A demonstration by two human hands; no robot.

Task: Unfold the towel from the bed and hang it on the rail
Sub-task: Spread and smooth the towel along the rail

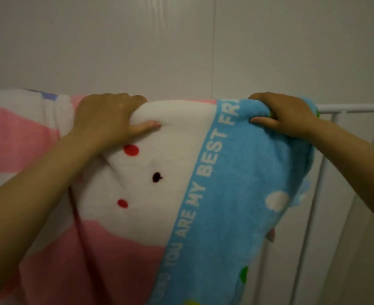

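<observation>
Terry towel (203, 183), pink, white and blue, hangs down the near side below both hands, draped over the rail (353, 108). Left hand (106, 119) and right hand (285, 115) each clench its top fold at the rail. Recommended: draw hands apart, smoothing the bunching beneath the right hand; equalise overhang.

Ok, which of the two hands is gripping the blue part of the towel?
The right hand. It pinches the blue lettered border of the towel at the rail, while the left hand grips the white section further left.
</observation>
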